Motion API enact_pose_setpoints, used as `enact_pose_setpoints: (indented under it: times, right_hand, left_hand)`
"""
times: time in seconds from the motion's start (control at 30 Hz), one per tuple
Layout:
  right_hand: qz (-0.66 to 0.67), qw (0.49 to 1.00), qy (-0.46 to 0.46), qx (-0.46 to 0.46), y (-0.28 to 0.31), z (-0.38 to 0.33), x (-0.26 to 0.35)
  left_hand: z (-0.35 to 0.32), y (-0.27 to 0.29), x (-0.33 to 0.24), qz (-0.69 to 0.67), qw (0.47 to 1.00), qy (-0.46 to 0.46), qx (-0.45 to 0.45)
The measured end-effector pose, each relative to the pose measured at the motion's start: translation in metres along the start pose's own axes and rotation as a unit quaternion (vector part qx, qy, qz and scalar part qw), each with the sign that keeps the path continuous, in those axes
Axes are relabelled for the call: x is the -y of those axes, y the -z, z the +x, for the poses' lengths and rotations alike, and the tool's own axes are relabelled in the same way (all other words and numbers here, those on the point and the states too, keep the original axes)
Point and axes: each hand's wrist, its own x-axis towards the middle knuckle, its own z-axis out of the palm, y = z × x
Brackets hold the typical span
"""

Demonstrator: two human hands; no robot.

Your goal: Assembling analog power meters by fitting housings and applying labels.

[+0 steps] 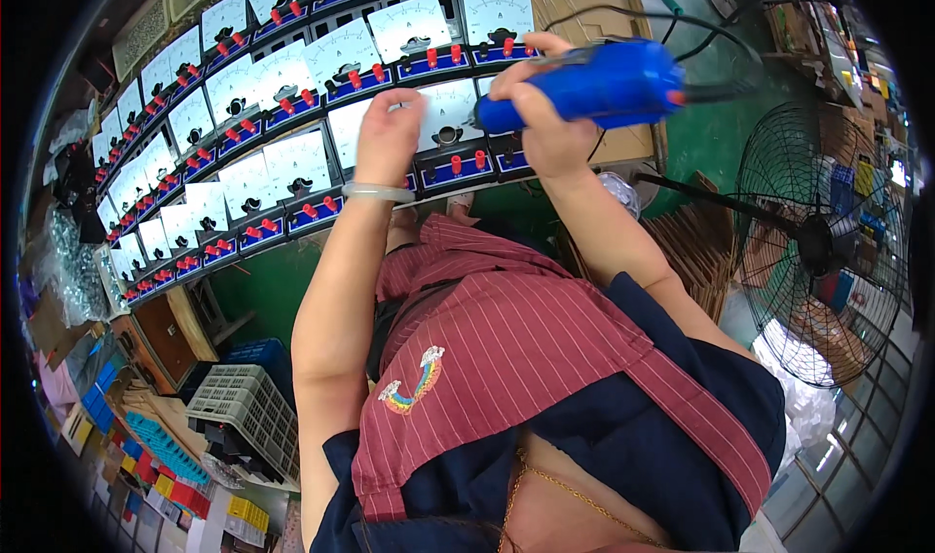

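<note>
blue plastic electric screwdriver (604,87) is grasped by right hand (542,114); white-faced panel meter with red terminals (440,129) is pressed by curled left hand (390,136).

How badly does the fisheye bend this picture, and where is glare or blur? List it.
Head view: rows of white panel meters curve strongly toward the dark rim; blown-out glare at the lower right floor; right hand and blue electric screwdriver fairly sharp; edges soft.

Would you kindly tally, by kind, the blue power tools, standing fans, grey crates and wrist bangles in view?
Blue power tool: 1
Standing fan: 1
Grey crate: 1
Wrist bangle: 1
Total: 4
</note>
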Motion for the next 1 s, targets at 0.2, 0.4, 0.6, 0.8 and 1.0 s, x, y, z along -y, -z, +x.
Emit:
enact_pose_setpoints:
  times: [0.2,0.4,0.6,0.8,1.0]
  right_hand:
    - [0.193,0.98,0.041,-0.021,-0.001,0.001,0.032]
    - [0.247,0.968,0.045,0.001,-0.004,-0.009,0.05]
    - [0.266,0.963,0.049,0.016,-0.004,-0.011,0.058]
    - [0.277,0.96,0.044,0.014,-0.006,-0.013,0.062]
    - [0.295,0.955,0.027,0.015,-0.012,-0.014,0.059]
  left_hand:
    - [-0.039,-0.011,-0.02,-0.271,0.946,0.161,0.07]
    - [-0.049,-0.018,-0.01,-0.224,0.958,0.13,0.125]
    - [-0.058,-0.029,-0.017,-0.297,0.926,0.165,0.166]
    - [-0.06,-0.032,-0.008,-0.314,0.92,0.167,0.165]
    - [-0.057,-0.023,0.012,-0.38,0.885,0.158,0.22]
